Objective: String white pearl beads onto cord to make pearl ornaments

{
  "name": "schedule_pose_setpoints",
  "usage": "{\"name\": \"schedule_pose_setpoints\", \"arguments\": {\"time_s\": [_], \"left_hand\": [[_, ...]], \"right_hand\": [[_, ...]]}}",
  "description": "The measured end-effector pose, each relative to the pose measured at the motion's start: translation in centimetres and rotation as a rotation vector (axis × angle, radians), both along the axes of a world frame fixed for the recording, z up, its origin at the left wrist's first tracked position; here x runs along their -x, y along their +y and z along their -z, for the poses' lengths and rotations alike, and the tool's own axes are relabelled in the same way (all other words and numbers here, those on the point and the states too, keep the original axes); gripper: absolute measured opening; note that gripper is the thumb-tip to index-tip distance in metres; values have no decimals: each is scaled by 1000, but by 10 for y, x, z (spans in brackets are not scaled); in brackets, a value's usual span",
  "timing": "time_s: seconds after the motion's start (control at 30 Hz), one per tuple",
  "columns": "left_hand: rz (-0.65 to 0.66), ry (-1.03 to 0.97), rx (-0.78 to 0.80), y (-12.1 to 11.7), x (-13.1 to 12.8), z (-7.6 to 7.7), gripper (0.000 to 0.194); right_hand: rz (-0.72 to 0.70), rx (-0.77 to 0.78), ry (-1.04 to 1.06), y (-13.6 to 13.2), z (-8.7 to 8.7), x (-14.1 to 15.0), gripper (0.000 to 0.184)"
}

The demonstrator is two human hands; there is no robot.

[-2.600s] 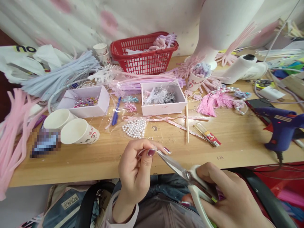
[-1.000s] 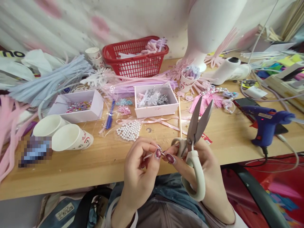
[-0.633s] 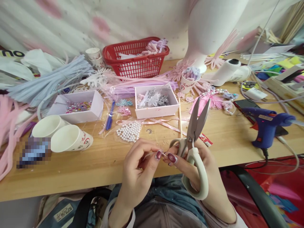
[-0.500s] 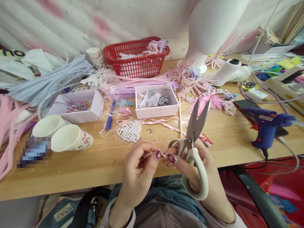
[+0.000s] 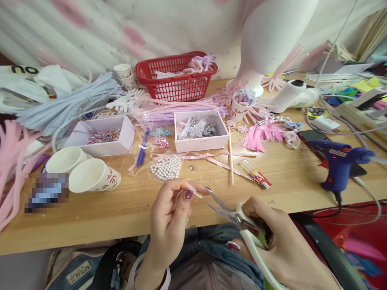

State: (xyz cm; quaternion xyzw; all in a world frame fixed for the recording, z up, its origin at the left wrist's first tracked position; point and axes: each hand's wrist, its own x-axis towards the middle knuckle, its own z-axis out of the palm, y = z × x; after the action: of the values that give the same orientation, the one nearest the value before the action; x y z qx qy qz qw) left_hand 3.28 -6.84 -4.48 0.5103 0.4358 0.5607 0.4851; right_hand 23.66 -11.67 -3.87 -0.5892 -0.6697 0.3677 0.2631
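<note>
Above the table's front edge, my left hand pinches a thin white cord between thumb and fingers; a short end sticks out to the right. My right hand is wrapped round the handles of a pair of scissors. Their blades are parted and point left, the tips close to the cord's end but apart from it. One blade tip lies near my left index fingertip. Beyond my left hand rests a clear bag of white pearl beads. A red-labelled lighter lies beyond the scissors.
A blue glue gun stands at the right with its cable. White paper cups and a box of colourful beads are at the left. Behind stand a box of trinkets, a red basket and a white mannequin form.
My right hand has let go of the cord and moved right and down. The scissors have swung from upright to pointing left, with my fingers now round their handles. My left hand keeps the cord.
</note>
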Motion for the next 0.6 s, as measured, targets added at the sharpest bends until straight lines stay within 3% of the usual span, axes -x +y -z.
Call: {"name": "schedule_pose_setpoints", "arguments": {"time_s": [0.6], "left_hand": [[-9,67,72,-4,2,0,21]], "right_hand": [[59,-155,-137,-7,-7,3,42]]}}
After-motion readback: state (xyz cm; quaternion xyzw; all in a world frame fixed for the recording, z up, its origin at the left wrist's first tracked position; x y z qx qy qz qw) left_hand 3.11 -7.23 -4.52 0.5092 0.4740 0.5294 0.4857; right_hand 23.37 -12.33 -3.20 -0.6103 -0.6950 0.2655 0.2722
